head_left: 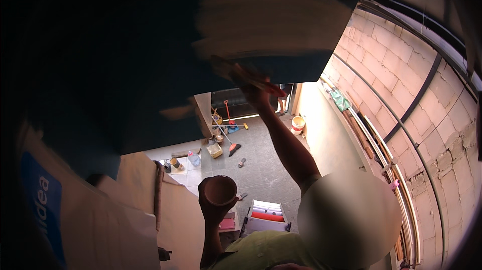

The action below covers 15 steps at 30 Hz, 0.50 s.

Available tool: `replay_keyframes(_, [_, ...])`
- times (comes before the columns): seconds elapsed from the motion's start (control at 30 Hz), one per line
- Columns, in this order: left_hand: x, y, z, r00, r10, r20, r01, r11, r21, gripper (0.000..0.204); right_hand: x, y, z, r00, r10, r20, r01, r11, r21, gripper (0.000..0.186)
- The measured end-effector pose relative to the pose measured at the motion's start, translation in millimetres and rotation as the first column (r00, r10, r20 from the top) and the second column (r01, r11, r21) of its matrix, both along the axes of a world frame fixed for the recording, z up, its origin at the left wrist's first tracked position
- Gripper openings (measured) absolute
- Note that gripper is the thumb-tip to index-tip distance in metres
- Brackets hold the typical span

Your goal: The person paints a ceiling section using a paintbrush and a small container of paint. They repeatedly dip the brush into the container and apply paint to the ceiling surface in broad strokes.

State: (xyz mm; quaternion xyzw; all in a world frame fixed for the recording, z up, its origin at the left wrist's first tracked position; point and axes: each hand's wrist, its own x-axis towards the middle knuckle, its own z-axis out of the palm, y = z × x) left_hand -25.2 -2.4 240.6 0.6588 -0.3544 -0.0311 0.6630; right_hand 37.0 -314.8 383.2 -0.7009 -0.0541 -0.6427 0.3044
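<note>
My right hand (255, 92) is raised, its fingers closed around a paintbrush (275, 88) with a reddish handle. The brush's head is dim and reaches the dark blue surface (281, 65) above, just under a broad patch of tan paint (271, 16) with streaky edges. Lower down, my left hand (215, 210) grips a round brown cup (221, 190) from below and around its side. The cup's mouth is visible, but what lies inside is too dark to tell.
Far below, a broom (234, 148), a plastic bottle (194, 158) and a white bucket (297, 125) stand on the grey floor (266, 154). A box of rolls (266, 212) is nearby. Pipes (374, 144) run along the block wall (401, 69) at right.
</note>
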Motion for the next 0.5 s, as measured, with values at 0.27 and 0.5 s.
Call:
replay_keyframes(0.27, [18.2, 7.8, -9.2, 0.998, 0.047, 0.051, -0.050, 0.997, 0.054, 0.082, -3.7, -93.6, -37.4, 0.806, -0.586, 0.087, 0.563, 0.712, -0.419, 0.037])
replay_keyframes(0.5, [24.6, -7.0, -2.7, 0.997, -0.006, 0.071, 0.006, 1.000, -0.002, 0.082, -240.1, -230.0, -41.9, 0.875, -0.483, -0.042, 0.457, 0.793, 0.403, 0.031])
